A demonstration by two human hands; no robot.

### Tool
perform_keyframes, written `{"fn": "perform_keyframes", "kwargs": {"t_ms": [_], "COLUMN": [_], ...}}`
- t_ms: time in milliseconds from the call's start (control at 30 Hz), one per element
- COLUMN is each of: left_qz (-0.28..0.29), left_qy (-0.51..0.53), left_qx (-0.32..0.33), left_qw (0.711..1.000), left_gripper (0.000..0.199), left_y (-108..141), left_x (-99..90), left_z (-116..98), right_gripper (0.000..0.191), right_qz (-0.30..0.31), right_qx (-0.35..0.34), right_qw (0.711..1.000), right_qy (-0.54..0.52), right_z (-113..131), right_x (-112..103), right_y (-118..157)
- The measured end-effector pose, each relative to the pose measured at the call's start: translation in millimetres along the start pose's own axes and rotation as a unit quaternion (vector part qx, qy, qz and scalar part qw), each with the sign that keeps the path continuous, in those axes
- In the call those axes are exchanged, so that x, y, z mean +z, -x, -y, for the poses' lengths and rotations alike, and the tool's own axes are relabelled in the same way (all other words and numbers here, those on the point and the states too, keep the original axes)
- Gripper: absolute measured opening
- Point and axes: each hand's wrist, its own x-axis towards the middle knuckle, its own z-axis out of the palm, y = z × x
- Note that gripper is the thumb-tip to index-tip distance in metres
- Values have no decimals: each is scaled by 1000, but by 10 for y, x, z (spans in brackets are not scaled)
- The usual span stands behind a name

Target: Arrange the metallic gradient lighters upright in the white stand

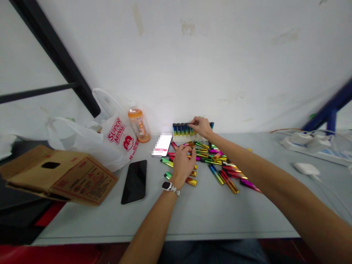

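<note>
2 hands (183,164) at shiny tubes (230,182); black phone (134,182) nearby.

Head camera: my single feed, from the wearer's head.
Facing: forward and down, over the desk (209,220) to the wall (176,66).
Nearness: left hand (183,161) and right hand (202,127) at middle depth, wall beyond.
Span: cardboard box (85,179) leftward, power strip (316,152) rightward.

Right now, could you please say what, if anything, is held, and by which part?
It cannot be told: the right hand has fingers at the tops of upright, shiny blue-yellow lighters; the left hand is unclear too.
</note>
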Motion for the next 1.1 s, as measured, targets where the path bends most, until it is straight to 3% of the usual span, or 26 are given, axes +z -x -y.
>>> {"fn": "perform_keyframes", "kwargs": {"t_ms": [400,633,867,1100], "left_qz": [-1,5,1,-16], "left_qy": [1,3,0,12], "left_qx": [3,8,3,11], "left_qw": [1000,1000,1000,1000], "left_gripper": [23,23,23,24], "left_y": [13,6,3,-16], "left_x": [11,9,20,-5], "left_z": [-1,2,-2,-9], "right_gripper": [10,7,24,43], "right_qz": [17,25,22,75], "right_qx": [-11,-25,-35,-23], "right_qw": [1000,997,983,966], "right_qy": [-3,75,177,247], "right_z": [-13,1,-16,246], "right_x": [-16,-74,-69,-251], "right_y": [-33,10,136,443]}}
